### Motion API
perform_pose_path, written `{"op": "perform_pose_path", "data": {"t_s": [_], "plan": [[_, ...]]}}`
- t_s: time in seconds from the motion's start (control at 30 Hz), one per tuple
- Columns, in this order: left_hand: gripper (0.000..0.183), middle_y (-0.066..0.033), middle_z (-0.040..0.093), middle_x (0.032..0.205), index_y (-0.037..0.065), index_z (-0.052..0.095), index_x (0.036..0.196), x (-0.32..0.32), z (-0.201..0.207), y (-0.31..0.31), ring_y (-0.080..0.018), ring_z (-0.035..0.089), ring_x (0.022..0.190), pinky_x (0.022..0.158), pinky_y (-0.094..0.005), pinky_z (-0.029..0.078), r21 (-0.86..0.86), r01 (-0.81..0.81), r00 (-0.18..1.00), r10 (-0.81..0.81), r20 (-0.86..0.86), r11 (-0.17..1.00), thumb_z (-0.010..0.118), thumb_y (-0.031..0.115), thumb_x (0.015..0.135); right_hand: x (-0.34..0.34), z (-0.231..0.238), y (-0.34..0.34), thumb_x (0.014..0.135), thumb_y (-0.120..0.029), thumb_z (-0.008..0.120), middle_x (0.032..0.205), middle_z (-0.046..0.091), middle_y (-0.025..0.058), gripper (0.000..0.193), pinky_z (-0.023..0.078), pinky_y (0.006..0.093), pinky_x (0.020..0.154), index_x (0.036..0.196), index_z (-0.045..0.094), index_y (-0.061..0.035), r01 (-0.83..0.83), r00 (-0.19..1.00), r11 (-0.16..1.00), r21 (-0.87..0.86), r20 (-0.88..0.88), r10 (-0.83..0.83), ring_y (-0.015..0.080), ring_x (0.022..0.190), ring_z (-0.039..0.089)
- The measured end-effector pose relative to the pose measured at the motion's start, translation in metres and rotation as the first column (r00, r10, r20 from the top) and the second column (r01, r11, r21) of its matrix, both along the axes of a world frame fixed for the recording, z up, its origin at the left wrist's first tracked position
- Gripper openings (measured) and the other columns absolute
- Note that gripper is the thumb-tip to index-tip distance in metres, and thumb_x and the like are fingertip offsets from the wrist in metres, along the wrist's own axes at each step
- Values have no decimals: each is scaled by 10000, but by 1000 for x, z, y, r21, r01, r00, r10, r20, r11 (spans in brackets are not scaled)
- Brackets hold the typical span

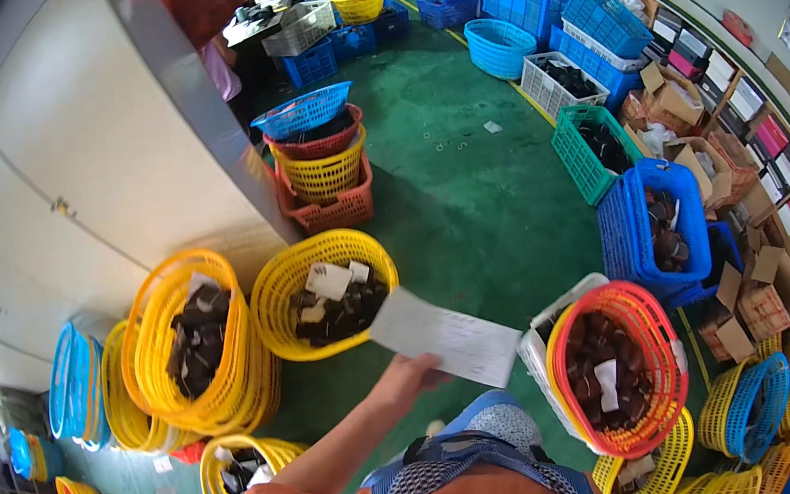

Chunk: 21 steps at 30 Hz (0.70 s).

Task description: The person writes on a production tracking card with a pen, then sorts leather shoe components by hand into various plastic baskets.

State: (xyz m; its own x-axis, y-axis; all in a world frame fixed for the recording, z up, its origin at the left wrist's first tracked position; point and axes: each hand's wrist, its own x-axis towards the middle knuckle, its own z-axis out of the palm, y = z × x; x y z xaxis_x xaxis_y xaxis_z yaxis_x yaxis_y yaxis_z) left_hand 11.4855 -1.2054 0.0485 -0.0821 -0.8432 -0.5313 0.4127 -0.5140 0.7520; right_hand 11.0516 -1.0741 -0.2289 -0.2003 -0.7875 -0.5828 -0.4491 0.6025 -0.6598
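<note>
My left hand (408, 383) is closed on the edge of a white sheet of paper (448, 337) with markings on it. The sheet is held out flat in front of my body. Just beyond it stands a yellow basket (267, 318) of dark pieces with some white slips on top. Over to the right, a red basket (677, 371) sits on top of other baskets and holds brown pieces and a white slip (607, 385). My right hand does not show.
Stacked yellow baskets (144, 383) stand by the white cabinet (45, 124) at left. More baskets (329, 211) rise ahead. Blue crates (621, 240) and cardboard boxes (760, 312) line the right side. Green floor (449, 199) runs between. A person's arm (221, 64) shows at the far left.
</note>
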Motion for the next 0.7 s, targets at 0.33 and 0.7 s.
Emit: {"op": "perform_pose_path", "data": {"t_s": [0.33, 0.7], "plan": [[245, -96, 614, 864, -5, 551, 973, -8, -10, -263, -159, 588, 699, 559, -234, 416, -3, 154, 986, -154, -64, 988, 505, 123, 769, -89, -123, -242, 756, -111, 501, 663, 550, 73, 159, 437, 327, 500, 890, 556, -46, -305, 916, 905, -295, -350, 195, 204, 562, 522], [233, -95, 615, 806, -14, 565, 910, 117, -52, -473, -152, 591, 668, 561, -228, 436, 200, -294, 954, 299, 10, 935, 522, 129, 731, 84, 150, -816, 834, -105, 444, 765, 553, 20, 243, 362, 193, 419, 1071, 497, -81, -12, 992, 931, -365, 111, 57, 77, 558, 489]]}}
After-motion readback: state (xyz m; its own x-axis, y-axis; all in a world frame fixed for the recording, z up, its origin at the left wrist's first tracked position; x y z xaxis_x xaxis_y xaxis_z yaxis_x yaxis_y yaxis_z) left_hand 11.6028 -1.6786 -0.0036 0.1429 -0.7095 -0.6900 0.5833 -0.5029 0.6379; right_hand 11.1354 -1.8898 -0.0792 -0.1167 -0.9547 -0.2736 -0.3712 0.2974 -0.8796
